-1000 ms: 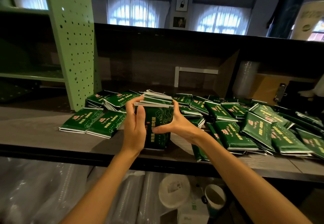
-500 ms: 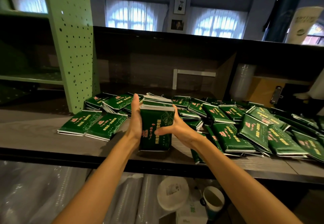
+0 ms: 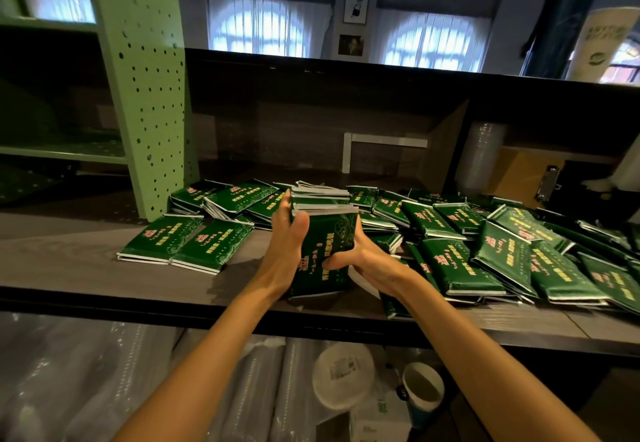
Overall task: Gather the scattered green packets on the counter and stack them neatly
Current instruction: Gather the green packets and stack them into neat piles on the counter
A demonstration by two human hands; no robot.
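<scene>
Clasping packet stack [image 3: 323, 251] | both hands [image 3: 287, 251] closed | wood counter [image 3: 69, 261] (arched windows [image 3: 263, 31] behind)

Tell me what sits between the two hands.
In the head view, an upright bundle of green packets is pressed between the left hand and the right hand, its lower end on the counter.

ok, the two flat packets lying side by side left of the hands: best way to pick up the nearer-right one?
Take that flat packet by its long edges, coming from above with the left hand. It lies face up on the counter. Its left long edge abuts its neighbour, so slide it right first, onto bare counter, to free that edge.
</scene>
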